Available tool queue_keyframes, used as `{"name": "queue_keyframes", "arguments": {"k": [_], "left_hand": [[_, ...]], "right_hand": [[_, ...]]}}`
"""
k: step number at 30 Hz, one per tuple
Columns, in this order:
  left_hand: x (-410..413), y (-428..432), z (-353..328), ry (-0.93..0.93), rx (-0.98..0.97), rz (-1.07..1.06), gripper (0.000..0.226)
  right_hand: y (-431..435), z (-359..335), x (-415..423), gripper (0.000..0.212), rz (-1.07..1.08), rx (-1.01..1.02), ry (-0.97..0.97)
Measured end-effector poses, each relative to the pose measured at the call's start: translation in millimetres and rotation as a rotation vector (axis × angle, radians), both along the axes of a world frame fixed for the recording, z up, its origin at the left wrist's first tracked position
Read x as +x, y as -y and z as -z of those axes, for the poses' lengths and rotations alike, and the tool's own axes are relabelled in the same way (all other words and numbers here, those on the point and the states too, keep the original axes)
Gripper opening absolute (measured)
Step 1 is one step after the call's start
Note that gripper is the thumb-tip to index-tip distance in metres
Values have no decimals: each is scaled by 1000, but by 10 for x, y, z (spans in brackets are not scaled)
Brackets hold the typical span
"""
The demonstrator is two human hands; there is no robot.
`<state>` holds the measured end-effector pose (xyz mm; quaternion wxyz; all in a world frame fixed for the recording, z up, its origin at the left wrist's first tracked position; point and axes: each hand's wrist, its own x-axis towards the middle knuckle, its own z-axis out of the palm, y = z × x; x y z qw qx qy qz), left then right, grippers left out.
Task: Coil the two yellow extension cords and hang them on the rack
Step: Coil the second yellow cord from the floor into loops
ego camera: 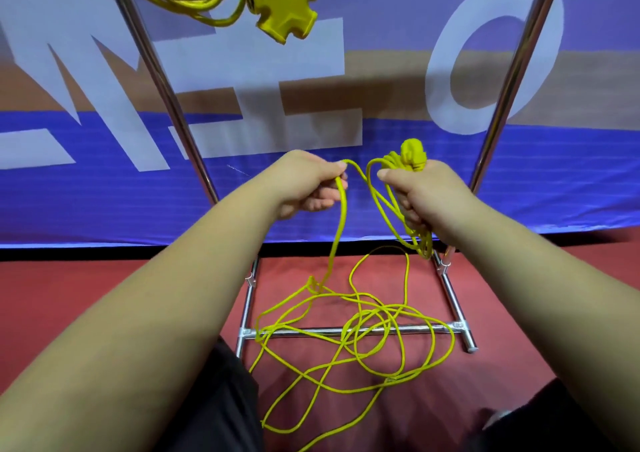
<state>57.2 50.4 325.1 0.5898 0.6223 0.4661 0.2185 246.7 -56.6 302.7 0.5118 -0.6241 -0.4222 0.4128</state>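
Head view: both hands are raised before the rack (160, 81).
Left hand (308, 183): pinches one strand of the yellow cord (341, 216).
Right hand (420, 193): grips coiled loops and the plug (412, 155).
Cord's remainder: tangled on the floor (104, 295) below both hands.
Second cord (204, 1): hangs coiled above the left hand.

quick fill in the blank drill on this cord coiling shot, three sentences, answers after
1. The right hand grips the gathered loops, while the left hand pinches a strand that runs down to the ____.
2. The loose cord lying there and the hung cord are both ____ in colour.
3. The hung cord shows at the ____ of the view, between the poles of the rack.

Missing words: floor; yellow; top
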Motion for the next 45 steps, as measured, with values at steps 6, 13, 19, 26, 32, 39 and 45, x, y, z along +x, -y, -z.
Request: {"name": "queue_keyframes", "arguments": {"k": [6,13,19,26,32,39,45], "left_hand": [[164,108,-117,295,-308,-131,17],[178,21,-82,525,-504,-260,14],[141,-50,30,332,-477,-228,20],[113,-27,191,-79,-195,-118,39],[5,212,565,-671,-148,394,18],[191,640,1146,-690,119,769,48],[-20,345,1232,-753,235,491,46]], "right_hand": [[-60,205,-169,32,-11,-22,-46],[-28,279,-330,31,-76,-45,-351],[-27,136,-364,50,69,-43,-332],[-38,-67,-254,31,-38,-32,-575],[-48,-162,-169,28,10,13,-694],[-30,-251,-65,33,73,81,-775],[6,-306,54,31,29,-11,-685]]}}
